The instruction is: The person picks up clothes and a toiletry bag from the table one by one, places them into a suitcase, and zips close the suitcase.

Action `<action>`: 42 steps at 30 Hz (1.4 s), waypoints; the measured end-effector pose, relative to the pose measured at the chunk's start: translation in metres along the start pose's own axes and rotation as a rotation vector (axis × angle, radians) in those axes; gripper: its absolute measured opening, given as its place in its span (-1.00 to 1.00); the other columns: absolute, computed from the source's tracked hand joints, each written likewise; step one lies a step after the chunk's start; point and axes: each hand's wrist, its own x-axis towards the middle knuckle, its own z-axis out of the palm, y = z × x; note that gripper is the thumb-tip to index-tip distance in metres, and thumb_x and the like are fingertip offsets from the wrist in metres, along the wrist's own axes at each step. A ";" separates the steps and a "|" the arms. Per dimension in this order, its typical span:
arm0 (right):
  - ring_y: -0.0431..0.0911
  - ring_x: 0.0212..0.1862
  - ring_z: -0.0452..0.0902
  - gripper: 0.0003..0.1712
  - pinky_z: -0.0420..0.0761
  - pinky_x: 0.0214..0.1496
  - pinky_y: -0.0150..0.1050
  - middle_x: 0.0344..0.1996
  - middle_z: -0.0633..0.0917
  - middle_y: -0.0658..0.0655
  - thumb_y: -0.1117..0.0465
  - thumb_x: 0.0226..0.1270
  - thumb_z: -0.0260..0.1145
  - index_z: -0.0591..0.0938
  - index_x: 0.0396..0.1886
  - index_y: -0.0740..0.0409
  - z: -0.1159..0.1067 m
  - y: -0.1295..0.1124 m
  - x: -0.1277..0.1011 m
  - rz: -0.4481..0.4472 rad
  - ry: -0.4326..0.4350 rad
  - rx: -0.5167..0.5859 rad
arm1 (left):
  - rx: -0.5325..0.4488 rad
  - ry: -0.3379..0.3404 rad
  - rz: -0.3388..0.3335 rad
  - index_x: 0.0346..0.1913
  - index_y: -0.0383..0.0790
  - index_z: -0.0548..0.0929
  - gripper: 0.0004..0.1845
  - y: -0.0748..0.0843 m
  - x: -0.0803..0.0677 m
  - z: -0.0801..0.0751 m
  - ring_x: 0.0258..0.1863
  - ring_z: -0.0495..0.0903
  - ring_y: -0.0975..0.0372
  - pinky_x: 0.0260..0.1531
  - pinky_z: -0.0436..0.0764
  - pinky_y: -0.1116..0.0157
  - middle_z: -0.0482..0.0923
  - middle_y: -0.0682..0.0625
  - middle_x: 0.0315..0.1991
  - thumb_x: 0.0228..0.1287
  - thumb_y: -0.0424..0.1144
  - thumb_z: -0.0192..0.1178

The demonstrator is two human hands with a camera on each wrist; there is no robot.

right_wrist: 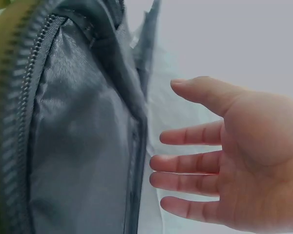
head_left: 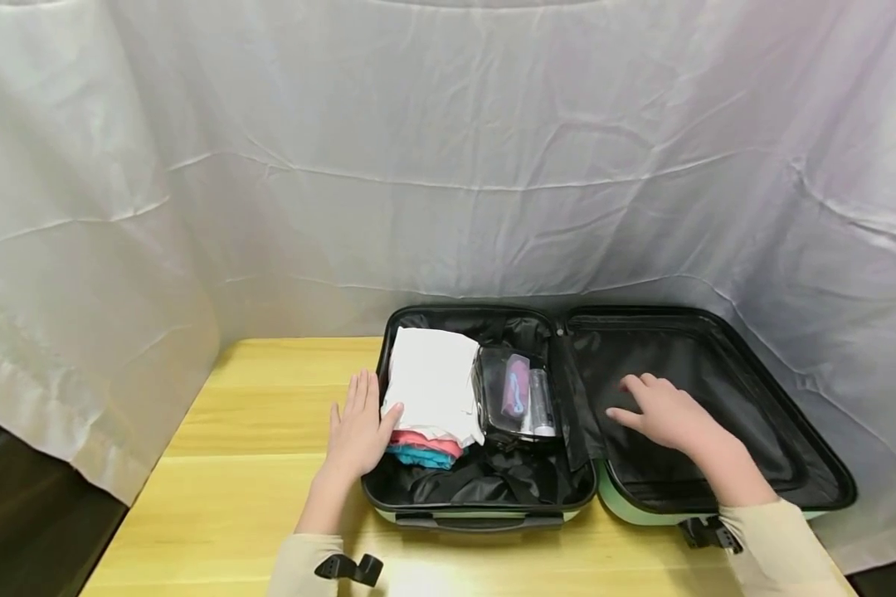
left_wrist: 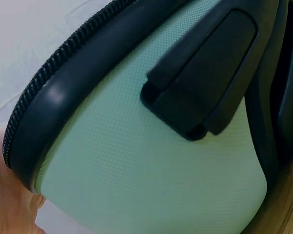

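While the suitcase [head_left: 485, 506] lies open on the table [head_left: 254, 464], we note our left hand [head_left: 358, 431] at 9 o'clock of it, grip open, fingers flat against its rim beside the folded clothes [head_left: 433, 390]. Right hand [head_left: 664, 410], grip open, rests on the black lid lining [head_left: 717, 373] at 3 o'clock.

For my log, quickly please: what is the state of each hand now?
Left hand: open, fingers straight, resting on the suitcase rim beside the folded clothes.
Right hand: open, over the black lining, holding nothing.
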 end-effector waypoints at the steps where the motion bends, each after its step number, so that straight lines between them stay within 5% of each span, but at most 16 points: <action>1: 0.29 -0.03 0.52 -0.39 0.53 -0.12 0.19 -0.03 0.57 0.38 -0.11 0.30 0.29 0.52 0.10 0.30 0.000 0.003 -0.005 0.011 0.013 0.023 | -0.001 0.002 -0.001 0.56 -0.24 -0.14 -0.14 0.000 0.000 0.000 0.59 -0.29 0.00 0.42 -0.15 -0.31 -0.25 -0.14 0.60 0.47 0.28 -0.25; 9: 0.39 0.06 0.38 -0.37 0.42 0.00 0.30 0.07 0.45 0.53 -0.05 0.42 0.21 0.42 0.16 0.43 0.007 0.027 -0.038 0.097 0.127 0.169 | -0.026 0.022 0.000 0.55 -0.26 -0.09 -0.11 -0.002 -0.001 -0.003 0.59 -0.26 -0.01 0.42 -0.12 -0.32 -0.19 -0.16 0.59 0.44 0.32 -0.25; 17: 0.34 0.05 0.33 -0.49 0.33 0.00 0.25 0.03 0.43 0.48 0.06 0.46 0.16 0.44 0.13 0.43 0.032 0.040 -0.068 0.204 0.432 0.251 | -0.051 0.020 -0.005 0.55 -0.26 -0.09 -0.10 -0.003 -0.003 -0.004 0.59 -0.25 -0.03 0.41 -0.14 -0.33 -0.19 -0.17 0.59 0.43 0.33 -0.24; 29: 0.44 0.19 0.19 -0.61 0.13 0.22 0.30 0.08 0.41 0.49 0.22 0.30 0.19 0.50 0.04 0.38 0.060 0.048 -0.095 0.529 0.848 0.344 | -0.065 0.025 -0.007 0.55 -0.25 -0.08 -0.11 -0.001 -0.004 -0.005 0.59 -0.25 -0.04 0.41 -0.12 -0.33 -0.16 -0.17 0.59 0.43 0.32 -0.22; 35: 0.41 0.25 0.10 -0.59 0.03 0.35 0.25 0.09 0.34 0.49 0.25 0.27 0.18 0.48 0.04 0.42 0.074 0.052 -0.103 0.642 0.946 0.369 | -0.055 0.011 -0.017 0.56 -0.23 -0.10 -0.10 -0.002 -0.003 -0.003 0.59 -0.26 -0.03 0.42 -0.13 -0.32 -0.20 -0.16 0.59 0.43 0.33 -0.22; 42: 0.32 0.34 0.01 -0.57 0.08 0.36 0.19 0.18 0.28 0.39 0.26 0.25 0.11 0.43 0.11 0.31 0.093 0.059 -0.114 0.880 1.054 0.435 | -0.054 0.005 -0.012 0.56 -0.22 -0.09 -0.11 -0.003 -0.001 0.000 0.59 -0.26 -0.03 0.41 -0.12 -0.33 -0.21 -0.15 0.59 0.43 0.32 -0.22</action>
